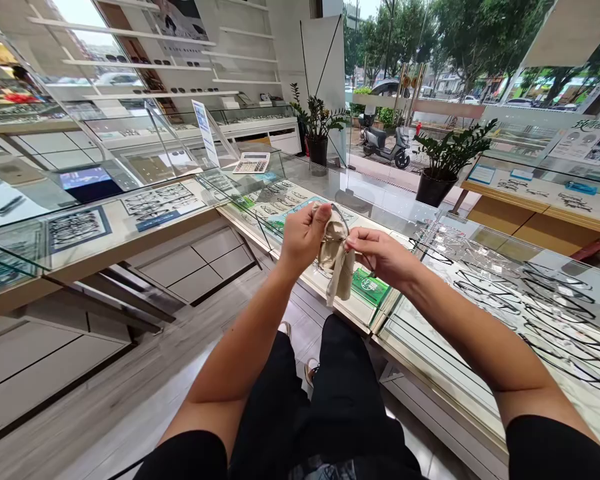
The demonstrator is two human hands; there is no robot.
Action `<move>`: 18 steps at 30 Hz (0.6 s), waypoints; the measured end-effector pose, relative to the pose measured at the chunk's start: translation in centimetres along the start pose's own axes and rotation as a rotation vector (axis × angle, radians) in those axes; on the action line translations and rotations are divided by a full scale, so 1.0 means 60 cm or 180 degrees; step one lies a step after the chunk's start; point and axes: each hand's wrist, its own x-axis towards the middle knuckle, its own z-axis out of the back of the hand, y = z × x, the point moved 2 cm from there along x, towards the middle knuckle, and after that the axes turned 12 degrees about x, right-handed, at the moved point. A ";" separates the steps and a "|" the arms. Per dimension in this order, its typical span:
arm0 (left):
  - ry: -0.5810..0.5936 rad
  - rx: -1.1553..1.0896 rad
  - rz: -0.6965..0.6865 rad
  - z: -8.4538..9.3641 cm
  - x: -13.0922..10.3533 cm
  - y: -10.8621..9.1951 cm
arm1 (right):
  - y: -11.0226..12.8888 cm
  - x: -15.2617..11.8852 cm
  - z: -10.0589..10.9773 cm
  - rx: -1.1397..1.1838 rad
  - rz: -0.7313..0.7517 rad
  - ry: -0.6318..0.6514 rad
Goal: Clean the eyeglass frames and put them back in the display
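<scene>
My left hand [306, 233] is closed, thumb on top, around a beige cloth [342, 275] that hangs down in folds. A thin dark curved piece [341, 217], which looks like part of a pair of glasses, runs along the cloth from my left hand toward my right. My right hand [380, 252] pinches the cloth and this thin piece at their right side. Most of the glasses are hidden by the cloth and fingers. Both hands are raised above the glass display counter, over a green card [370, 287].
Rows of eyeglasses [525, 300] lie in the glass case to the right. A calculator [252, 163] and a tilted sign [206, 133] stand on the counter ahead. Potted plants [318, 130] stand by the window. Another glass counter [170, 200] runs along the left.
</scene>
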 end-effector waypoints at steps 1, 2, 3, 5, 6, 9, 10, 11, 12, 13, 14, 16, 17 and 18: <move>0.0070 -0.0006 0.0022 0.005 0.008 0.005 | 0.005 0.000 0.002 0.0012 0.0053 -0.0033; 0.0081 -0.0046 0.0075 0.011 0.016 0.012 | 0.011 0.001 0.006 0.0007 0.0120 -0.0071; 0.0033 -0.0113 0.0157 0.018 0.024 0.020 | 0.018 0.000 0.009 -0.0011 0.0198 -0.0118; -0.0114 -0.0287 0.0389 0.031 0.041 0.040 | 0.035 -0.001 0.018 -0.0037 0.0352 -0.0232; -0.0191 -0.0367 0.0510 0.037 0.048 0.051 | 0.044 -0.003 0.022 -0.0035 0.0417 -0.0287; -0.0437 -0.0462 0.0806 0.053 0.069 0.087 | 0.070 -0.008 0.034 0.0003 0.0491 -0.0365; -0.0501 -0.0452 0.0862 0.056 0.076 0.098 | 0.078 -0.010 0.038 0.0001 0.0495 -0.0361; -0.0550 -0.0429 0.0900 0.059 0.084 0.109 | 0.084 -0.012 0.041 -0.0010 0.0507 -0.0356; -0.0583 -0.0394 0.0931 0.061 0.092 0.120 | 0.090 -0.013 0.045 -0.0026 0.0527 -0.0353; -0.0608 -0.0350 0.0966 0.063 0.103 0.131 | 0.095 -0.014 0.049 -0.0042 0.0558 -0.0351; -0.0625 -0.0298 0.1018 0.064 0.114 0.142 | 0.099 -0.015 0.052 -0.0057 0.0590 -0.0347; -0.0663 -0.0171 0.1181 0.065 0.141 0.167 | 0.104 -0.017 0.056 -0.0077 0.0632 -0.0337; -0.0670 -0.0089 0.1276 0.065 0.156 0.181 | 0.106 -0.017 0.057 -0.0080 0.0642 -0.0328; -0.0680 0.0007 0.1344 0.065 0.171 0.194 | 0.108 -0.018 0.058 -0.0077 0.0654 -0.0322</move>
